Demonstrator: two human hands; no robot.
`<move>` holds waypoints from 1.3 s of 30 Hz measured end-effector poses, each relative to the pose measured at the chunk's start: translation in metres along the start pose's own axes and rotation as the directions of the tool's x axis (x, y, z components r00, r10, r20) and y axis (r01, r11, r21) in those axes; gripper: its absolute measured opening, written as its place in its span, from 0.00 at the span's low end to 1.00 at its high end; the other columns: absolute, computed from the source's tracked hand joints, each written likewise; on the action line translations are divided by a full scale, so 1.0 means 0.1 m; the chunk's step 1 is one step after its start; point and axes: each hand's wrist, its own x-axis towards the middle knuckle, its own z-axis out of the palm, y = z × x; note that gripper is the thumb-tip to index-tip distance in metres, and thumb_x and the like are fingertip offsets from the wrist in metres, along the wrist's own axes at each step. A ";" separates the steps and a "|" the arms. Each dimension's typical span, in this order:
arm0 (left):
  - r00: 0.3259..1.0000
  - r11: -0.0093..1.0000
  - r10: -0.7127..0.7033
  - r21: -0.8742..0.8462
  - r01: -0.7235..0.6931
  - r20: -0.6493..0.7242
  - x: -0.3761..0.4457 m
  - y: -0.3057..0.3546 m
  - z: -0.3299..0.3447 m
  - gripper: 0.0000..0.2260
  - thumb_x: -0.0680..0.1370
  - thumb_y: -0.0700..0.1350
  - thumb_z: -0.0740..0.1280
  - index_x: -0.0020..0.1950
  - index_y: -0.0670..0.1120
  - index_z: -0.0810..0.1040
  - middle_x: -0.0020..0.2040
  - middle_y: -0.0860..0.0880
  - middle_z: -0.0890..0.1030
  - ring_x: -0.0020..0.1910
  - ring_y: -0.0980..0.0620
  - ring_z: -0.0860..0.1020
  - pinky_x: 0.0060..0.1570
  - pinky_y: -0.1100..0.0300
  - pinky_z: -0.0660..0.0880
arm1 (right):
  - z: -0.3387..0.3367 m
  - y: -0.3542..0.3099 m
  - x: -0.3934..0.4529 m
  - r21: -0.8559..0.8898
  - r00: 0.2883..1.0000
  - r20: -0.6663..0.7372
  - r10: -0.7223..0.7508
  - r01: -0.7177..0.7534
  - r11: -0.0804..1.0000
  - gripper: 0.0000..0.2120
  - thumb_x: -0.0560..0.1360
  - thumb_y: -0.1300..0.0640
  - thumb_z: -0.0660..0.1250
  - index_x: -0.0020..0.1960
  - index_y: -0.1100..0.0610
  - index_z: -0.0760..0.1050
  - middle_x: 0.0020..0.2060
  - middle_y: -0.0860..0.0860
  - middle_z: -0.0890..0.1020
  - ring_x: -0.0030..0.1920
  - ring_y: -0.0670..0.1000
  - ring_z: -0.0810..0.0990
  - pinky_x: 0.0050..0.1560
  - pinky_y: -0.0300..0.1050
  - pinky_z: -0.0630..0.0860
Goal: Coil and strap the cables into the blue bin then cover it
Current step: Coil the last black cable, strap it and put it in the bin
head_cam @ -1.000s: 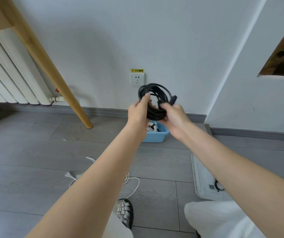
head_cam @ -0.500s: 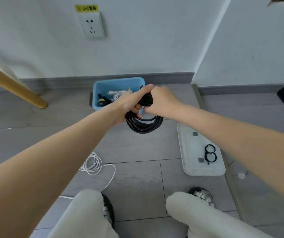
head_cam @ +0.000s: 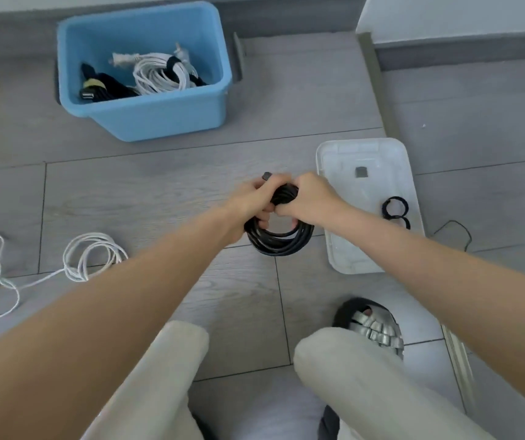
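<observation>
Both hands met at the centre of the view on a coiled black rubber cable [head_cam: 278,239]. The left hand [head_cam: 254,201] had its fingers curled through the loop, and the right hand [head_cam: 310,198] closed its fingers round the top of the bundle. This two-handed grip probably kept the turns from springing apart until a strap could go on. A dark plug end [head_cam: 266,176] poked out above the left knuckles.

At eleven o'clock stood the blue plastic bin [head_cam: 159,117], uncovered, with a strapped white cable bundle [head_cam: 159,74] and a black bundle [head_cam: 102,88] inside. At three o'clock lay the white plastic lid [head_cam: 350,249], upside down and serving as a tray for two black strap loops [head_cam: 396,211], within easy reach of the right hand. At nine o'clock a loose white cable [head_cam: 89,255] sprawled on the grey floor, its far end cut off by the frame edge.

The fingertips of both hands were partly hidden behind the coil, so whether a strap was already pinched there could not be told.
</observation>
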 end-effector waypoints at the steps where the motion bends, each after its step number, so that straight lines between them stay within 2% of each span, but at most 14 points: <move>1: 1.000 0.999 -0.020 0.033 0.021 -0.008 -0.01 -0.01 0.02 0.17 0.75 0.56 0.67 0.34 0.48 0.66 0.24 0.53 0.62 0.19 0.57 0.59 0.20 0.66 0.58 | 0.06 0.02 -0.03 -0.004 1.000 -0.031 -0.005 0.005 1.000 0.08 0.69 0.61 0.69 0.48 0.58 0.77 0.32 0.55 0.82 0.30 0.50 0.81 0.37 0.43 0.79; 5: 0.993 0.988 -0.056 0.138 0.070 -0.104 -0.03 -0.02 0.15 0.17 0.73 0.53 0.68 0.31 0.47 0.66 0.24 0.52 0.62 0.21 0.55 0.59 0.21 0.65 0.58 | 0.14 0.13 -0.13 0.074 0.998 -0.060 0.021 -0.016 0.997 0.11 0.69 0.61 0.68 0.52 0.59 0.77 0.36 0.57 0.84 0.34 0.53 0.84 0.44 0.47 0.81; 12: 0.999 0.996 -0.009 0.090 0.013 -0.045 0.01 -0.06 0.36 0.14 0.77 0.48 0.61 0.32 0.46 0.65 0.25 0.51 0.64 0.21 0.55 0.59 0.20 0.66 0.59 | 0.00 0.41 -0.17 0.184 0.999 -0.025 0.025 -0.020 0.983 0.06 0.69 0.61 0.70 0.45 0.57 0.76 0.25 0.50 0.78 0.23 0.41 0.77 0.29 0.33 0.74; 18: 0.990 0.979 0.063 0.200 -0.037 -0.122 0.11 -0.03 0.43 0.15 0.77 0.46 0.62 0.31 0.45 0.66 0.26 0.49 0.66 0.21 0.54 0.60 0.20 0.67 0.59 | -0.15 0.62 -0.17 0.203 0.999 -0.025 -0.034 0.038 0.978 0.12 0.74 0.54 0.68 0.55 0.58 0.75 0.47 0.50 0.76 0.47 0.47 0.73 0.40 0.32 0.67; 21: 0.988 0.975 0.080 0.218 -0.050 -0.131 0.15 0.02 0.44 0.14 0.77 0.46 0.63 0.32 0.46 0.66 0.28 0.49 0.66 0.24 0.53 0.61 0.20 0.67 0.60 | -0.32 0.82 -0.18 0.293 0.960 -0.266 0.089 -0.007 0.956 0.08 0.77 0.59 0.61 0.52 0.60 0.77 0.50 0.53 0.77 0.48 0.48 0.73 0.40 0.35 0.67; 22: 0.989 0.973 0.081 0.227 -0.052 -0.123 0.16 0.04 0.46 0.14 0.77 0.47 0.63 0.33 0.46 0.67 0.28 0.49 0.67 0.24 0.53 0.62 0.21 0.67 0.60 | -0.36 0.90 -0.20 0.221 0.927 -0.351 0.129 -0.051 0.974 0.08 0.77 0.61 0.59 0.49 0.61 0.77 0.46 0.53 0.77 0.45 0.49 0.74 0.37 0.36 0.66; 24: 0.990 0.965 0.089 0.257 -0.057 -0.112 0.17 0.07 0.52 0.12 0.76 0.48 0.63 0.34 0.46 0.68 0.29 0.49 0.68 0.24 0.53 0.63 0.22 0.66 0.62 | -0.44 1.04 -0.29 -0.166 0.906 -0.403 0.129 -0.211 0.963 0.10 0.76 0.63 0.56 0.45 0.63 0.76 0.42 0.56 0.77 0.46 0.55 0.74 0.36 0.42 0.67; 26: 0.989 0.955 0.101 0.288 -0.068 -0.104 0.18 0.09 0.59 0.12 0.76 0.48 0.64 0.34 0.46 0.69 0.29 0.49 0.69 0.25 0.53 0.64 0.23 0.64 0.63 | -0.42 1.16 -0.38 -0.557 0.955 -0.278 0.104 -0.248 0.792 0.10 0.77 0.62 0.57 0.50 0.62 0.76 0.48 0.57 0.77 0.58 0.59 0.71 0.51 0.47 0.67; 28: 0.989 0.952 0.114 0.296 -0.081 -0.096 0.19 0.11 0.64 0.12 0.76 0.47 0.64 0.34 0.46 0.69 0.29 0.49 0.69 0.25 0.53 0.64 0.23 0.64 0.63 | -0.32 1.24 -0.42 -0.693 0.977 -0.154 0.150 -0.215 0.688 0.11 0.77 0.61 0.58 0.54 0.61 0.76 0.55 0.58 0.77 0.64 0.59 0.65 0.62 0.50 0.62; 31: 0.991 0.951 0.113 0.298 -0.087 -0.070 0.18 0.10 0.67 0.13 0.77 0.48 0.64 0.34 0.45 0.69 0.29 0.48 0.69 0.25 0.53 0.64 0.23 0.64 0.64 | -0.24 1.33 -0.41 -0.714 0.985 -0.118 0.123 -0.170 0.680 0.09 0.77 0.61 0.58 0.54 0.59 0.75 0.53 0.56 0.78 0.63 0.58 0.66 0.58 0.48 0.64; 34: 0.995 0.944 0.102 0.316 -0.092 -0.015 0.17 0.07 0.65 0.12 0.77 0.48 0.64 0.36 0.46 0.71 0.29 0.49 0.70 0.24 0.54 0.64 0.22 0.65 0.64 | -0.29 1.40 -0.38 -0.622 0.987 -0.143 0.069 -0.144 0.769 0.09 0.77 0.59 0.59 0.51 0.59 0.77 0.47 0.55 0.80 0.59 0.58 0.70 0.52 0.48 0.66; 36: 0.996 0.944 0.090 0.318 -0.087 0.005 0.16 0.05 0.62 0.10 0.77 0.48 0.64 0.38 0.45 0.72 0.29 0.49 0.71 0.23 0.55 0.65 0.22 0.66 0.65 | -0.32 1.39 -0.38 -0.415 0.984 -0.155 0.083 -0.141 0.899 0.08 0.76 0.61 0.61 0.45 0.59 0.79 0.39 0.53 0.80 0.51 0.56 0.76 0.44 0.45 0.69; 38: 0.997 0.956 0.079 0.285 -0.074 -0.007 0.17 0.04 0.59 0.09 0.78 0.47 0.63 0.40 0.45 0.73 0.28 0.49 0.71 0.21 0.57 0.66 0.21 0.67 0.67 | -0.32 1.24 -0.38 0.035 0.976 -0.176 0.131 -0.126 0.991 0.06 0.76 0.63 0.63 0.42 0.58 0.77 0.35 0.52 0.80 0.39 0.52 0.79 0.38 0.41 0.71; 39: 0.997 0.960 0.072 0.271 -0.064 -0.019 0.17 0.04 0.58 0.09 0.78 0.47 0.63 0.40 0.44 0.73 0.28 0.49 0.72 0.20 0.57 0.66 0.21 0.67 0.67 | -0.33 1.13 -0.38 0.311 0.976 -0.156 0.154 -0.099 0.945 0.06 0.77 0.64 0.63 0.42 0.57 0.75 0.34 0.52 0.80 0.32 0.49 0.79 0.33 0.39 0.72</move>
